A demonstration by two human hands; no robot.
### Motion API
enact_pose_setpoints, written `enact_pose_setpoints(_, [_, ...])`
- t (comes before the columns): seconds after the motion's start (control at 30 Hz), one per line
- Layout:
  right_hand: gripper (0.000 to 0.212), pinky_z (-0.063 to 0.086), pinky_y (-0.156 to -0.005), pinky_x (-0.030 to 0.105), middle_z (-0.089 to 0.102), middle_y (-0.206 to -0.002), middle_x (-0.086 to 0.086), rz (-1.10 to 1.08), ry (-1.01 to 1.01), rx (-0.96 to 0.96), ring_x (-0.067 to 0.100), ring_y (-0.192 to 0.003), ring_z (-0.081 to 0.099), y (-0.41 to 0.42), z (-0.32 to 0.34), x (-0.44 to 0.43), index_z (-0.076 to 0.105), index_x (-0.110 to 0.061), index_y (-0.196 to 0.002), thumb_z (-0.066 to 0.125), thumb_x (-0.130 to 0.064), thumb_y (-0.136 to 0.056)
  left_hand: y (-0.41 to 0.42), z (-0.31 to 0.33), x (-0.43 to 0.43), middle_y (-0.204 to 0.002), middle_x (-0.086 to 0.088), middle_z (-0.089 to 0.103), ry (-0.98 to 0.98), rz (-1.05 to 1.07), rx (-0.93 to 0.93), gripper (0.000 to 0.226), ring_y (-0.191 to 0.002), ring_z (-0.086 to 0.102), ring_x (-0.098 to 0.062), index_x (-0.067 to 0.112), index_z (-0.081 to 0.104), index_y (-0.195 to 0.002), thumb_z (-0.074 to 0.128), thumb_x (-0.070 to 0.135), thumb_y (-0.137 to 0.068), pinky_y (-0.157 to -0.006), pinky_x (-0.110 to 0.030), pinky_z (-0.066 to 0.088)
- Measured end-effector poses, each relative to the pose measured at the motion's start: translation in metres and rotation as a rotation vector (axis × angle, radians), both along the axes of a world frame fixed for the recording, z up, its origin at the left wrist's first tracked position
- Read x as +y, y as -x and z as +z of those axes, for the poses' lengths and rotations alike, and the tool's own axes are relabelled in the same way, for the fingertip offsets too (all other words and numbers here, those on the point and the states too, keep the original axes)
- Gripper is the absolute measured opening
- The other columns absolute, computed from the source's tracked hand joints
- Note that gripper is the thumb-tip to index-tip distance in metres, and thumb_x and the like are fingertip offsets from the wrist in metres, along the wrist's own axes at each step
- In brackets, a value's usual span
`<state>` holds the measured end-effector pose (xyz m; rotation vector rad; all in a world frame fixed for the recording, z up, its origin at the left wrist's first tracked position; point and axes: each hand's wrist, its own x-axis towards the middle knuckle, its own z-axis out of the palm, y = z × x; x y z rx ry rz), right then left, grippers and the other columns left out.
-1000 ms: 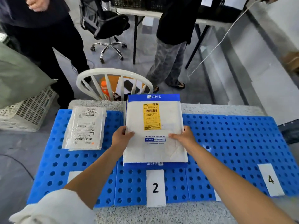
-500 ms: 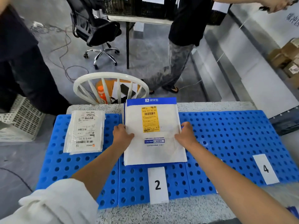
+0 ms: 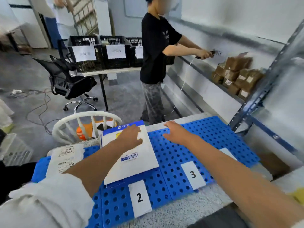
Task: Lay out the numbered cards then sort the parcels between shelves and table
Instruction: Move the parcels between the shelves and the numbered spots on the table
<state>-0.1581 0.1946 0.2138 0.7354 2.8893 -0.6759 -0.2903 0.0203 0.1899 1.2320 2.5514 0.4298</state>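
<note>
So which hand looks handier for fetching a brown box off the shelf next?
Probably the right hand: it is open, empty and nearest the brown boxes, while the left hand rests on the white envelope.

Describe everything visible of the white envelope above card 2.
The white envelope is a flat, paper-looking mailer with a blue band at its far edge, a yellow label mostly hidden, and a blue printed box near its middle. It lies flat, skewed, on the blue perforated mat, just beyond card 2. The left hand rests on its far half; the right hand is off it.
</note>
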Motion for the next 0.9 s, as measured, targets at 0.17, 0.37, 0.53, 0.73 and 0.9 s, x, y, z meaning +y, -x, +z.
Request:
enact_pose_setpoints(0.17, [0.062,0.039,-0.105,0.038,0.037,-0.146,0.007,-0.142,-0.097,0.015,0.027,-0.128,0.044,-0.123,0.045,0.034,0.035,-0.01,-0.145,0.06,-0.03,-0.093,-0.099,0.063,0.067,-0.141,-0.009,0.041,-0.063,-0.319,0.173,0.055,-0.128,0.04,-0.026,0.006,0.039,-0.142,0.055,0.029,-0.094,-0.106,-0.036,0.035])
enact_pose_setpoints(0.37, [0.061,0.04,-0.102,0.04,0.039,-0.142,0.012,-0.361,-0.152,-0.023,0.03,-0.129,0.043,-0.301,0.08,0.042,0.038,-0.008,-0.141,0.063,-0.031,-0.091,-0.241,0.1,0.127,-0.146,-0.009,0.036,-0.198,-0.536,0.173,0.061,-0.135,0.034,-0.025,0.006,0.032,-0.146,0.056,0.03,-0.094,-0.11,-0.032,0.029])
enact_pose_setpoints(0.53, [0.069,0.04,-0.099,0.033,0.038,-0.146,0.013,-0.614,-0.177,0.011,0.028,-0.127,0.046,-0.441,0.083,0.024,0.031,-0.009,-0.146,0.062,-0.033,-0.09,-0.363,0.1,0.154,-0.147,-0.01,0.036,-0.191,-0.789,0.221,0.064,-0.136,0.034,-0.025,0.007,0.034,-0.145,0.061,0.031,-0.092,-0.11,-0.032,0.027])
enact_pose_setpoints(0.73, [0.064,0.043,-0.099,0.037,0.047,-0.139,0.011,-0.855,-0.146,0.077,0.028,-0.12,0.05,-0.555,0.073,-0.01,0.038,-0.015,-0.14,0.068,-0.031,-0.086,-0.49,0.088,0.164,-0.143,-0.01,0.04,-0.196,-1.006,0.235,0.061,-0.133,0.036,-0.024,0.009,0.037,-0.143,0.061,0.029,-0.09,-0.111,-0.032,0.03])
enact_pose_setpoints(0.9, [0.063,0.047,-0.096,0.036,0.049,-0.134,0.008,-0.989,-0.143,0.061,0.024,-0.115,0.053,-0.611,0.058,-0.031,0.042,-0.015,-0.136,0.07,-0.033,-0.083,-0.55,0.07,0.164,-0.14,-0.004,0.044,-0.177,-1.088,0.243,0.061,-0.129,0.041,-0.02,0.014,0.041,-0.139,0.065,0.034,-0.086,-0.11,-0.035,0.036])
